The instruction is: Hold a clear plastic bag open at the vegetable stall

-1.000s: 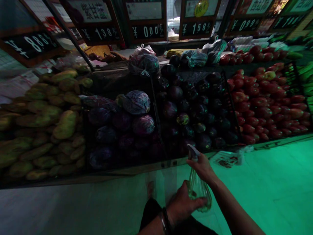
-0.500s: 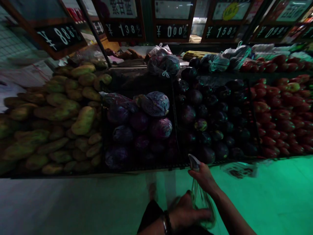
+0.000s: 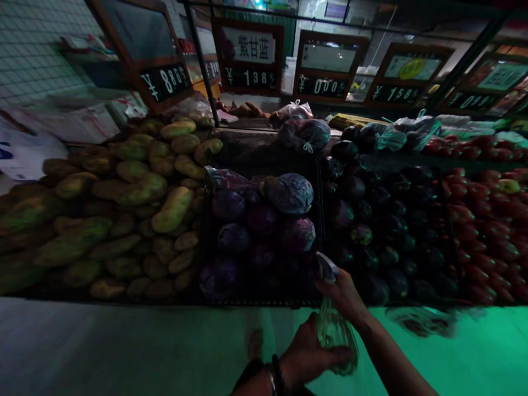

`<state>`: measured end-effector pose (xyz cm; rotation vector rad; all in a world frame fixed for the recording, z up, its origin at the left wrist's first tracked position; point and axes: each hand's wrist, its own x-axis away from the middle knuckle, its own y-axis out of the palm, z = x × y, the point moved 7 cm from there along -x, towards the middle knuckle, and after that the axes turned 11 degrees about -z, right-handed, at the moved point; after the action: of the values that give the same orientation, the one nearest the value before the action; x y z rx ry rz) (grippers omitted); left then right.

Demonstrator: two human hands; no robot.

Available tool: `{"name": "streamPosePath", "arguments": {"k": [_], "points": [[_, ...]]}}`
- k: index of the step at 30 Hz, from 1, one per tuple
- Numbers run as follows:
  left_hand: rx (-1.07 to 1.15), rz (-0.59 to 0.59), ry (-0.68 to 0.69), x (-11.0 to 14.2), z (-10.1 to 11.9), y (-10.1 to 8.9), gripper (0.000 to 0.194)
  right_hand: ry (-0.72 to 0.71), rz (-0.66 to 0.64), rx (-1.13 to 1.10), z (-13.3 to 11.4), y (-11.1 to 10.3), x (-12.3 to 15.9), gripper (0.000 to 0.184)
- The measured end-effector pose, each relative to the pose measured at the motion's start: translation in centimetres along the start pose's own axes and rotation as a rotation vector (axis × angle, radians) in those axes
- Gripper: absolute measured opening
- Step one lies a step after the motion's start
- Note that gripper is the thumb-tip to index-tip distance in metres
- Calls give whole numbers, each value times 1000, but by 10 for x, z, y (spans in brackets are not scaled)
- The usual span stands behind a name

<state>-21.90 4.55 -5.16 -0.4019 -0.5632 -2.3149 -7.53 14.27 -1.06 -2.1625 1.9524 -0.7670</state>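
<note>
Plastic bag (image 3: 335, 333) — upright, twisted neck up

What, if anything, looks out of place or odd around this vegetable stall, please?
One thing stands out: a crumpled, printed plastic wrapper lies loose on the green-lit surface just in front of the eggplants, apart from the stacked produce. It is blurred, so I cannot tell what it is from.
</note>
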Motion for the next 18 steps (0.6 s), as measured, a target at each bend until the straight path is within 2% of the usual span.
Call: {"name": "streamPosePath", "arguments": {"k": [4, 8, 13, 18], "points": [[-125, 3, 184, 3, 44, -33, 83, -71, 0, -84, -52, -5, -31, 42], [-110, 53, 322, 1, 79, -65, 101, -181, 12, -116, -104, -16, -68, 39], [-93, 166, 393, -1, 116, -105, 109, -148, 133, -6, -151, -32, -111, 45], [-146, 221, 355, -1, 142, -132, 96, -101, 112, -67, -185, -31, -136, 41]]}}
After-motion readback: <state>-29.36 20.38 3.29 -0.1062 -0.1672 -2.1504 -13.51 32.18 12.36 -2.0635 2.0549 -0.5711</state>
